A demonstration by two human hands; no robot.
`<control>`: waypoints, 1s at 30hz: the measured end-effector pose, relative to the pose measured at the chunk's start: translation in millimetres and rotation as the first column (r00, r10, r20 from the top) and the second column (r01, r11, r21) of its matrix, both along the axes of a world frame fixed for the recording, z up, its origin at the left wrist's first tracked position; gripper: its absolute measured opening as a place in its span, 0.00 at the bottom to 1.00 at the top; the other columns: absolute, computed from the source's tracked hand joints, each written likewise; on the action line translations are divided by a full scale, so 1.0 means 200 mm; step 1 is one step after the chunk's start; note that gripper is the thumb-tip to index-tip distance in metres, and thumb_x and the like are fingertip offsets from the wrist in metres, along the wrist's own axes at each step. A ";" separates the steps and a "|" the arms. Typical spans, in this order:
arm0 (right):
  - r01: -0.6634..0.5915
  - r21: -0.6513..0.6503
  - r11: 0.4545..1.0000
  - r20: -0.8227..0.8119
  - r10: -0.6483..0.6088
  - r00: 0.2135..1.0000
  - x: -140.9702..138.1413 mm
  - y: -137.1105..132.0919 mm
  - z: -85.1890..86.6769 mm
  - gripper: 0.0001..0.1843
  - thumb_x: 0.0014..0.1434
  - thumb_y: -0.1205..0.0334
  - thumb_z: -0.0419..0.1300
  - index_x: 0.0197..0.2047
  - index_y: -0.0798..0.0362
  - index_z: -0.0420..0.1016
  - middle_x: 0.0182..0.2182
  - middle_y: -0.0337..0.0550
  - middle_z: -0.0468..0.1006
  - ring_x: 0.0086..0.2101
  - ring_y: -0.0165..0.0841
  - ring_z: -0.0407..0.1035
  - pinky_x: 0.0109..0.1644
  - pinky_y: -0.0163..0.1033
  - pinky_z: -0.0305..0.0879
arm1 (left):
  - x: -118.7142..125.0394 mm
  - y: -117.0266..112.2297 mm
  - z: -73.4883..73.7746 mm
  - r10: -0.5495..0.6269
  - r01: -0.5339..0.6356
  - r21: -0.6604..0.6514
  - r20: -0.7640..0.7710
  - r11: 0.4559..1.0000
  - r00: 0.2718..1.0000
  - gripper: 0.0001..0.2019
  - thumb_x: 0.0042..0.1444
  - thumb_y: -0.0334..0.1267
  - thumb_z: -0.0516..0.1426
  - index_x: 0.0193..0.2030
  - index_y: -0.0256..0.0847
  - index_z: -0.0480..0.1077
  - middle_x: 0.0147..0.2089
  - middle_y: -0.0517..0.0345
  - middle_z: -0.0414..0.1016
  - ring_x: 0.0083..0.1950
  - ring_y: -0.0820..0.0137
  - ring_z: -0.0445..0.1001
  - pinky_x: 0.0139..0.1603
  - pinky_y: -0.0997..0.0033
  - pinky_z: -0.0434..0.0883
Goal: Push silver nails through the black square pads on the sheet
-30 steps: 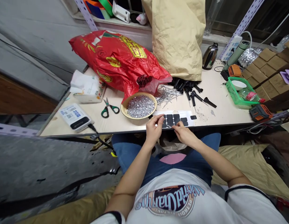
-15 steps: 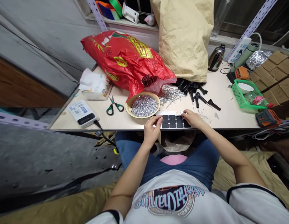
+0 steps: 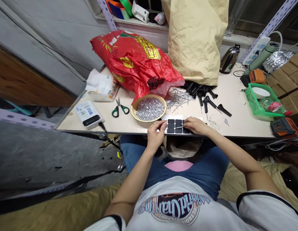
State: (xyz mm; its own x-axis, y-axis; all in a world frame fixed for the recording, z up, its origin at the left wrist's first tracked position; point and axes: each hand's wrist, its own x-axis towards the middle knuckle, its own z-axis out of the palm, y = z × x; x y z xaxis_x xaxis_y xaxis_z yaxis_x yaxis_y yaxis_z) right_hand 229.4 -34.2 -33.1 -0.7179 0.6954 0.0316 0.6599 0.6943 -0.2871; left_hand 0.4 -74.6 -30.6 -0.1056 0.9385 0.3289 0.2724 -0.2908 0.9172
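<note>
A white sheet of black rounded-square pads (image 3: 171,126) lies at the table's front edge between my two hands. My left hand (image 3: 155,133) is at the sheet's left end, thumb and fingers pinched together; whatever is in the pinch is too small to make out. Over the sheet's right part, my right hand (image 3: 195,125) pinches a thin metal pin (image 3: 179,127) that points left across the black pads. Just beyond my left hand stands a yellowish bowl (image 3: 133,113) full of small shiny metal pieces (image 3: 150,109).
Loose metal pins (image 3: 179,98) and black plastic handles (image 3: 206,102) lie behind the sheet. Scissors (image 3: 118,108) and a white device with a cable (image 3: 88,114) are at left. A red bag (image 3: 136,64) and a tan sack (image 3: 197,45) stand behind; a green basket (image 3: 253,107) is at right.
My right hand has come from the sheet's far edge to over the black pads, and the metal pin now shows clearly across them. My left hand stays pinched at the left end.
</note>
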 end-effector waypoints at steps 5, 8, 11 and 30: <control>0.075 0.022 0.997 0.050 -0.076 0.996 -0.01 0.02 0.01 0.15 0.64 0.66 0.48 0.45 0.57 0.75 0.42 0.52 0.71 0.42 0.37 0.64 0.46 0.41 0.60 | 0.01 0.00 0.00 -0.024 0.026 0.033 -0.041 0.999 0.999 0.11 0.54 0.42 0.55 0.35 0.38 0.76 0.28 0.56 0.75 0.27 0.74 0.70 0.31 0.74 0.67; -0.064 -0.016 0.998 0.025 0.064 0.998 -0.01 0.02 0.02 0.14 0.64 0.64 0.49 0.44 0.54 0.76 0.41 0.50 0.72 0.43 0.36 0.63 0.46 0.40 0.58 | 0.00 0.00 -0.01 -0.008 0.008 0.003 -0.047 1.000 0.999 0.11 0.54 0.42 0.55 0.34 0.38 0.76 0.29 0.56 0.75 0.28 0.73 0.71 0.32 0.74 0.67; 0.028 0.027 0.999 0.013 -0.028 1.000 -0.02 0.06 0.02 0.15 0.64 0.64 0.48 0.44 0.53 0.75 0.41 0.50 0.71 0.43 0.36 0.62 0.47 0.42 0.57 | 0.01 0.00 -0.02 0.006 -0.006 -0.024 -0.030 1.000 1.000 0.12 0.54 0.43 0.55 0.34 0.38 0.76 0.29 0.55 0.76 0.30 0.72 0.72 0.34 0.73 0.68; 0.009 -0.064 0.998 -0.065 -0.013 0.998 -0.01 0.07 -0.03 0.15 0.64 0.65 0.47 0.43 0.55 0.75 0.40 0.51 0.70 0.42 0.36 0.63 0.48 0.43 0.61 | 0.03 0.00 -0.04 -0.029 0.025 -0.066 -0.058 0.997 0.998 0.11 0.53 0.42 0.56 0.33 0.39 0.76 0.28 0.56 0.75 0.27 0.74 0.68 0.31 0.73 0.66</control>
